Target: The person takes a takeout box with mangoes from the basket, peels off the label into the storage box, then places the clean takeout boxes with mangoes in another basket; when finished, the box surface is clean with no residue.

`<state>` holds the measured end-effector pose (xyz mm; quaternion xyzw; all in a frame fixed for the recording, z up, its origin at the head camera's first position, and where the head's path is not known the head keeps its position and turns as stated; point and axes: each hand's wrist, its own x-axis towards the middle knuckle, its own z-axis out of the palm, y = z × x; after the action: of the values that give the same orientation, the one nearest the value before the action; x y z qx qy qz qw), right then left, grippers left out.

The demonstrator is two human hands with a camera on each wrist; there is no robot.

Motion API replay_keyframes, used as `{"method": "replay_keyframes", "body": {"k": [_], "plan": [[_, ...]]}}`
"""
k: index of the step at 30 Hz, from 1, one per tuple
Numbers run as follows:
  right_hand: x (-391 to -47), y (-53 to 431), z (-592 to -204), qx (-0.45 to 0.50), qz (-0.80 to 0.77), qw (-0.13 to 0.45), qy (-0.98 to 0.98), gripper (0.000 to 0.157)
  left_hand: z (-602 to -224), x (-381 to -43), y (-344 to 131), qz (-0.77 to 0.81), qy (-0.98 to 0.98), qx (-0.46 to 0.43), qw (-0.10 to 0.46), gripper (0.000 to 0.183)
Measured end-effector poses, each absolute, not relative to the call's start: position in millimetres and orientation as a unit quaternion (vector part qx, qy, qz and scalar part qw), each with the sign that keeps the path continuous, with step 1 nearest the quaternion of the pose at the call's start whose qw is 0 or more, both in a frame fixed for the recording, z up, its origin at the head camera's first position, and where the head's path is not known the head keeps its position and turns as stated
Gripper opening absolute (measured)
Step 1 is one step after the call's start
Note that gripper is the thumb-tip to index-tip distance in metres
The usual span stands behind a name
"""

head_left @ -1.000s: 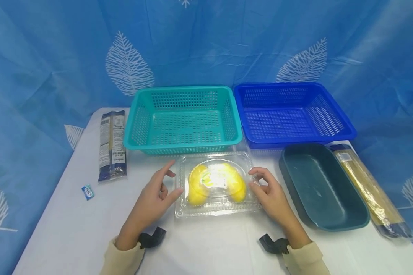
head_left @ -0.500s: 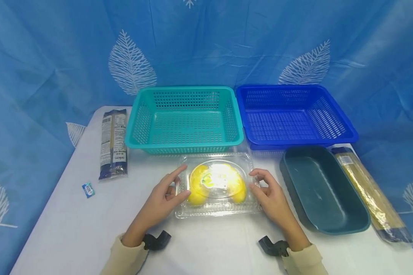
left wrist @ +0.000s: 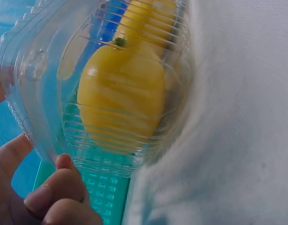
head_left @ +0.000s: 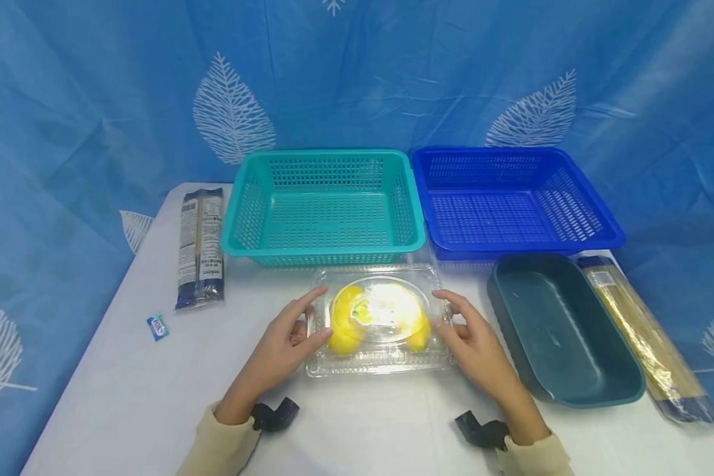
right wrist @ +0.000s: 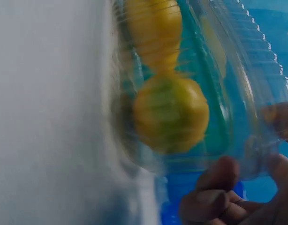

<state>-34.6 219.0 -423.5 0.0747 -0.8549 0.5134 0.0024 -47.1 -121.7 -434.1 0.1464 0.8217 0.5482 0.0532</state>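
Observation:
A clear plastic clamshell box [head_left: 382, 363] with a lidded, ribbed shell lies at the middle of the white table. Several yellow fruits [left wrist: 120, 96] show through its walls; glare on the lid hides part of them in the head view. My left hand [head_left: 288, 337] grips the box's left edge, thumb and index finger over the lid and the other fingers curled below the rim. On the opposite edge, my right hand [head_left: 473, 340] holds the rim the same way, its curled fingers visible in the right wrist view below the box's corner.
Behind the box stand a teal basket [head_left: 327, 252] and a blue basket [head_left: 523, 248]. A dark green tub [head_left: 565, 330] is right of my right hand, with a long gold packet [head_left: 648, 337] beyond it. At left lie a dark-ended packet [head_left: 201, 248] and a small blue sachet [head_left: 157, 326].
My left hand has moved right onto the box's left edge and taken hold of it. The right hand stays at the right edge. The head view has shifted slightly.

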Motion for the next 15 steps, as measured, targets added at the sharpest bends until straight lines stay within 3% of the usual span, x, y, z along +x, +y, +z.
{"method": "replay_keyframes", "body": {"k": [6, 8, 12, 15], "plan": [[-33.0, 218.5, -404.0, 0.076, 0.360, 0.084, -0.926, 0.068, -432.0, -46.4, -121.5, 0.540, 0.827, 0.147, 0.048, 0.067], [-33.3, 215.8, -396.6, 0.075, 0.337, 0.132, -0.929, 0.064, -432.1, -46.0, -121.7, 0.539, 0.828, 0.147, 0.046, 0.067], [-37.3, 208.7, -386.3, 0.112, 0.343, 0.214, -0.908, 0.041, -432.2, -45.9, -121.6, 0.541, 0.827, 0.147, 0.045, 0.068], [-41.8, 200.8, -383.2, 0.154, 0.355, 0.236, -0.892, 0.030, -432.8, -46.1, -121.3, 0.544, 0.825, 0.148, 0.048, 0.068]]}}
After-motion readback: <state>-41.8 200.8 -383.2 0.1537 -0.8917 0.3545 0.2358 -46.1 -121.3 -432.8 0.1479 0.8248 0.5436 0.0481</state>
